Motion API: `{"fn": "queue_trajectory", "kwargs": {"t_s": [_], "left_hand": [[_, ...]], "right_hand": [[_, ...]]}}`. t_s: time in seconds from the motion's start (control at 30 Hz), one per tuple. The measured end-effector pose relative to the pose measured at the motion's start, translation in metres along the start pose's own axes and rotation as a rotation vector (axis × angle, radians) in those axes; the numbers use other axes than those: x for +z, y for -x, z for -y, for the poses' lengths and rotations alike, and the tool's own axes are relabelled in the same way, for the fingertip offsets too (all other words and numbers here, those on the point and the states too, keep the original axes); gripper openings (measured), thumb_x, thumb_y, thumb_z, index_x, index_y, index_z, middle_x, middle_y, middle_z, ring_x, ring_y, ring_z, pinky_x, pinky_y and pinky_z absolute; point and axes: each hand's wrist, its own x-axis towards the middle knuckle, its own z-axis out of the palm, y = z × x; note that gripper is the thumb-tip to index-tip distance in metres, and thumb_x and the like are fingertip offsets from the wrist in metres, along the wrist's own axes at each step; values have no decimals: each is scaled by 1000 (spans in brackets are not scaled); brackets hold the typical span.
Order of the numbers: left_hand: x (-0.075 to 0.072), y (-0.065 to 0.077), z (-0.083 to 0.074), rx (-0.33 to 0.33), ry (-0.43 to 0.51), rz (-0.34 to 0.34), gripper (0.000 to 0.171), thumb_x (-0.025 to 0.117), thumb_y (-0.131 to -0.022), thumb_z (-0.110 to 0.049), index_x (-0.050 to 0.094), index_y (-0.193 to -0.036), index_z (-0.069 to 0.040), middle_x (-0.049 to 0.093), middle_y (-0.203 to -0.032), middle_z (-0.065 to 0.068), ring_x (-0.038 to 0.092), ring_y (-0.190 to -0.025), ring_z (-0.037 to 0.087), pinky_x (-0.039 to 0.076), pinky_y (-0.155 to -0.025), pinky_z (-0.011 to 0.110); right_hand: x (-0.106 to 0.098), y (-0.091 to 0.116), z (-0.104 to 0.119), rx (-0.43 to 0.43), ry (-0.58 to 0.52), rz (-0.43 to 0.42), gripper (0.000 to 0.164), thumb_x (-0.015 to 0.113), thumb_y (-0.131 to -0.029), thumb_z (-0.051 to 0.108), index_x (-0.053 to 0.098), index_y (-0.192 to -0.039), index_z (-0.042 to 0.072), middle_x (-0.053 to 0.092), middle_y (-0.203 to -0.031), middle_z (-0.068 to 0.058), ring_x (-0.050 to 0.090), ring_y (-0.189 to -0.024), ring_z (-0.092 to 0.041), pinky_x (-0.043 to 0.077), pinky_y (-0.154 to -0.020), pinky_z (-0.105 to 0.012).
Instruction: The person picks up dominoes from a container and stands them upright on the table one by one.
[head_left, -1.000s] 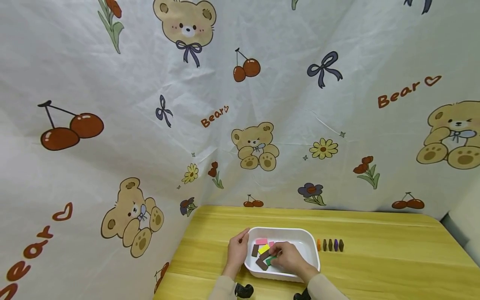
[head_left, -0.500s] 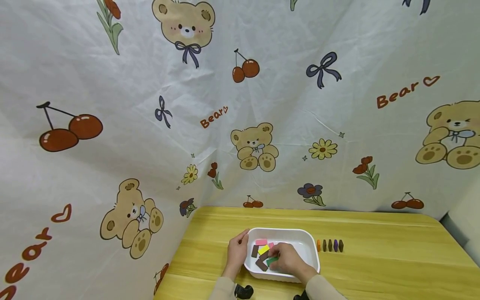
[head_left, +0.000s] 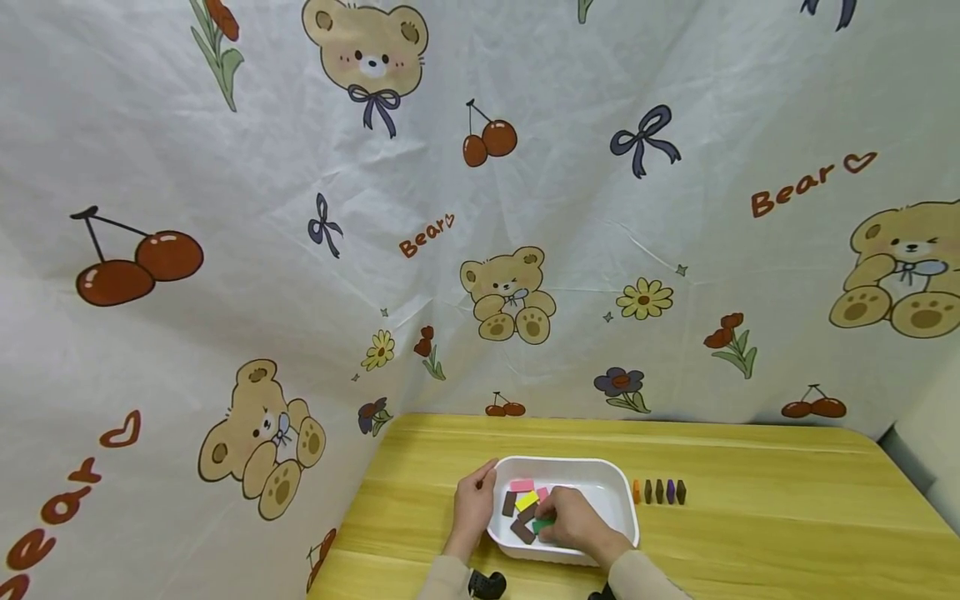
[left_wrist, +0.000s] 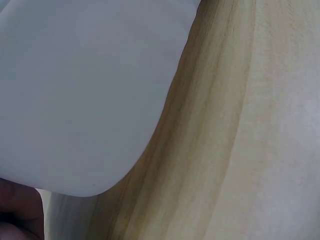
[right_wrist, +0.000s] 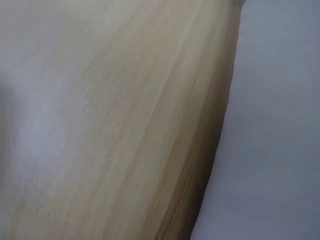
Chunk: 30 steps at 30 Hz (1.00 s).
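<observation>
The tray (head_left: 613,504) at lower centre looks smooth plastic, its blocks (head_left: 527,501) matt; the table (head_left: 787,500) below is smooth wood grain, the cloth (head_left: 570,200) above creased

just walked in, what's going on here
A person's left hand holds the left end of a white tray, while the right hand is inside at a green piece; whether it pinches that piece is hard to see. Brown pieces, pink pieces and a yellow piece lie nearby in the tray. On the table to its right, five small pieces form a row.
</observation>
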Motion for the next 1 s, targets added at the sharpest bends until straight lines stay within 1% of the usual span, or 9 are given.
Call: {"fn": "queue_trajectory", "kwargs": {"t_s": [0.1, 0.17, 0.33, 0.43, 0.5, 0.6, 0.73, 0.9, 1.0], "left_hand": [[1, -2, 5, -6, -15, -6, 31, 54, -105, -10, 69, -129, 2, 64, -137, 25, 55, -134, 45, 48, -110, 54], [2, -4, 8, -8, -3, -7, 31, 54, -105, -10, 70, -129, 2, 65, -137, 25, 55, -134, 44, 48, -111, 54], [2, -7, 15, 6, 13, 2, 31, 55, -105, -12, 70, -129, 2, 64, -137, 26, 55, -134, 46, 48, -110, 56], [4, -10, 24, 12, -9, 2, 31, 55, -106, -13, 70, -129, 0, 65, -137, 24, 55, -134, 45, 48, -110, 54], [5, -11, 27, 19, -21, 1, 31, 55, -106, -13, 70, -130, 0, 64, -137, 25, 55, -133, 45, 48, -110, 54], [6, -13, 25, 20, -24, 5, 31, 55, -106, -14, 70, -130, 0, 64, -137, 25, 55, -133, 46, 49, -110, 54], [4, -12, 15, -6, -8, 13, 31, 56, -106, -13, 70, -130, 0, 64, -138, 24, 55, -134, 45, 48, -110, 54], [3, -11, 15, -8, -5, 21, 31, 55, -106, -12, 70, -130, 0, 64, -138, 24, 55, -134, 45, 48, -110, 54], [2, -8, 12, -3, -8, 16, 30, 55, -106, -11, 70, -129, 0, 64, -137, 25, 55, -134, 45, 48, -111, 54]], "right_hand": [[6, -4, -10, 7, 3, 19, 19, 90, -69, 1, 78, -83, 2, 66, -79, -4, 56, -70, -12, 48, -62, -24], [8, -5, -14, 0, 3, 23, 19, 90, -69, 1, 78, -83, 1, 67, -80, -5, 57, -71, -13, 48, -62, -24], [7, -3, -12, -18, 10, 13, 18, 89, -69, 3, 78, -82, 3, 66, -78, -1, 55, -70, -9, 48, -63, -24], [6, -1, -9, -13, 9, 13, 16, 89, -70, 5, 78, -82, 4, 65, -78, 1, 54, -71, -7, 48, -64, -23], [6, -1, -10, -4, 3, 10, 16, 89, -72, 4, 78, -83, 4, 65, -79, -1, 55, -72, -10, 47, -64, -24], [8, -4, -14, 23, -5, 13, 15, 88, -74, 4, 77, -84, 3, 65, -82, -6, 57, -75, -15, 45, -64, -25], [10, -7, -19, 27, -14, 4, 15, 87, -73, 5, 77, -84, 4, 64, -83, -7, 57, -75, -20, 43, -63, -25], [10, -7, -19, 28, -1, -22, 14, 86, -74, 5, 76, -85, 5, 62, -82, -4, 54, -74, -15, 43, -64, -25], [8, -6, -15, 42, 3, -40, 13, 85, -78, 7, 76, -87, 7, 64, -84, -2, 53, -75, -10, 44, -65, -25]]}}
